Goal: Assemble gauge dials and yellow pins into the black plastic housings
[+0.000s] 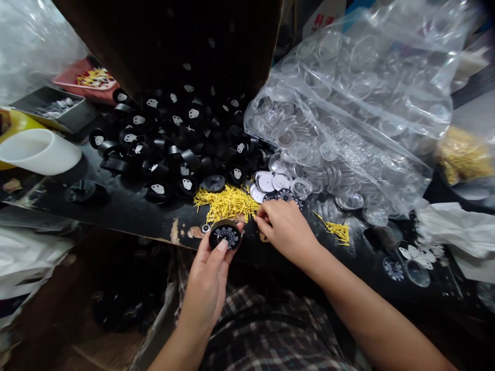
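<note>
Holds a round black case [225,223] in the left hand [209,275], above the front edge of the worktop [127,214], tilted towards the camera, with the thumb across its printed dial face [229,237]. Curls the right hand [284,226] just beside it, with thumb and forefinger close together; impossible to tell from here about any small piece between them.

To judge from the view, already fitted with the dial face, at least in part. Shows no clear yellow pointer on that face, though partly covered by the thumb, and no certain sign of a transparent cover over it. Hard to call finished or unfinished on this evidence alone.

Close by, behind the hands, on the worktop: a heap of yellow pointers [228,202], with white discs [265,181] and black printed dials [285,195] beside it. Farther back, a large pile of black cases [187,186], many with small white plates inside, apparently without dial faces. To the right, many loose clear round covers [301,188], spilling from a transparent bag [348,103]. Near the right hand's forearm, a smaller bunch of yellow pointers [338,232]. Plenty left loose and unassembled, by the look of it.
</note>
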### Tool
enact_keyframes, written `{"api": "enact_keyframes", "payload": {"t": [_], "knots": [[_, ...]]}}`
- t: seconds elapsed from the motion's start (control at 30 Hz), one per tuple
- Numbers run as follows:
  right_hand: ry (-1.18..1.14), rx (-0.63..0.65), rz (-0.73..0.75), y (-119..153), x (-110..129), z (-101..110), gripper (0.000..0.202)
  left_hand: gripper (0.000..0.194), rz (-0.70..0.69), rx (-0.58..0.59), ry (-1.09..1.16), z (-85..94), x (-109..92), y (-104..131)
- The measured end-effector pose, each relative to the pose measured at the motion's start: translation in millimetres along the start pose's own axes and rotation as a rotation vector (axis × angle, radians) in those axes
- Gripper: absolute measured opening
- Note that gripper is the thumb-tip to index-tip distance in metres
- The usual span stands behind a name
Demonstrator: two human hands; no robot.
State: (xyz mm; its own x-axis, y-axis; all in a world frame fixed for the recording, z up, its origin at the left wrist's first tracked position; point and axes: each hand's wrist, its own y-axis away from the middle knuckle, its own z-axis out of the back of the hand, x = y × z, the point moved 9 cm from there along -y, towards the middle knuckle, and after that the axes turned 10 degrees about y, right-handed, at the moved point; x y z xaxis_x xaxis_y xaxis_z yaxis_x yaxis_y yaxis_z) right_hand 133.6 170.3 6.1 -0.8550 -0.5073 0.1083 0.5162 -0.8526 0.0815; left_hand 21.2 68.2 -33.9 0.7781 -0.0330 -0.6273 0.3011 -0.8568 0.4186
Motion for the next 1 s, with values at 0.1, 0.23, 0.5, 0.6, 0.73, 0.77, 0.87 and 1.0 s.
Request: {"api": "enact_keyframes", "payload": {"t": [0.1,0.23,0.5,0.6,0.73,0.77,0.87,1.0], "knots": [[-0.028,-0.002,0.004,2,-4,-1,0.009,0.027,-0.012,0.032,-0.004,-6.4,1,-2],[-0.007,-0.015,0.031,3,-2,-1,0.010,0.026,-0.013,0.034,-0.011,-8.4,4,-2],[-0.227,0.005,0.019,7,-2,5,0.009,0.027,0.028,0.041,0.018,-11.1,10,-2],[-0.348,0.012,0.054,14,5,8,0.008,0.026,0.056,0.021,0.031,-11.5,14,-5],[-0.346,-0.062,0.109,25,10,17,0.012,0.023,0.054,0.028,0.047,-12.7,11,-5],[-0.320,-0.090,0.125,27,11,20,0.012,0.024,0.064,0.039,0.051,-13.5,11,-5],[-0.299,-0.153,0.145,31,11,29,0.016,0.024,0.106,0.057,0.074,-15.2,9,-2],[-0.514,-0.146,0.143,34,13,37,0.016,0.034,0.072,0.011,0.049,-13.2,4,-5]]}}
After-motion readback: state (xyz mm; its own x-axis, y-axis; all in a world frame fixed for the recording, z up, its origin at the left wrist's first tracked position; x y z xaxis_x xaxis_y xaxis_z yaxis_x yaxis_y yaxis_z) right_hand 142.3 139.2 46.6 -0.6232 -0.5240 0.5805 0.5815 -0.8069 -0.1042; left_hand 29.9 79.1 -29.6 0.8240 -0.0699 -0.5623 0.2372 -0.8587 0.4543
